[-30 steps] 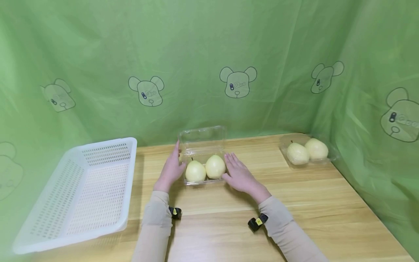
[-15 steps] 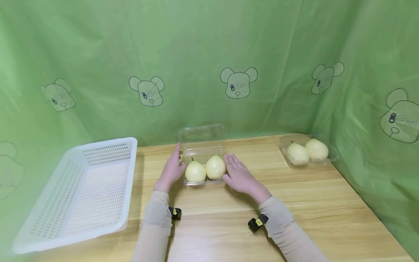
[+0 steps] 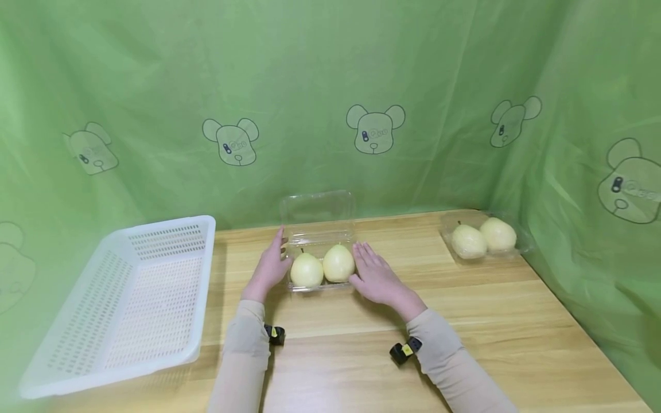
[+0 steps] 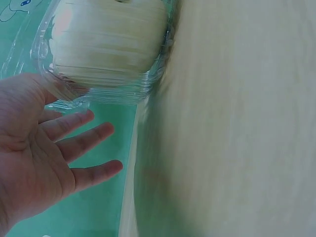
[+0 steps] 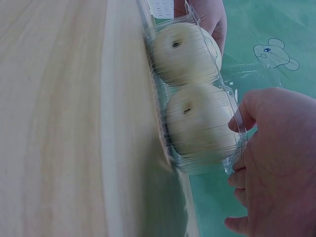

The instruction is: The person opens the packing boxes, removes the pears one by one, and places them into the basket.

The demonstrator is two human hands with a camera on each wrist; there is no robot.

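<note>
— Head view: how far along?
— Probably partway: with two pears (image 3: 307, 270) in the box (image 3: 318, 250) on the bench (image 3: 330, 355), but with lid (image 3: 317, 211) raised, not yet closed.
— Left wrist?
— Touching one end of the box with the left hand (image 4: 42, 148), spread wide, not grasping.
— Right wrist?
— Touching the other end with the right hand (image 5: 276, 153), relaxed, not clenched.

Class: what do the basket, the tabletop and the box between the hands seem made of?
Basket: probably plastic, satin white; moulded-looking slots.
Tabletop: wood or wood-look laminate, slight sheen; pale grain.
Box: thin, glossy clear plastic, apparently; fruit shows through ridged walls.
</note>
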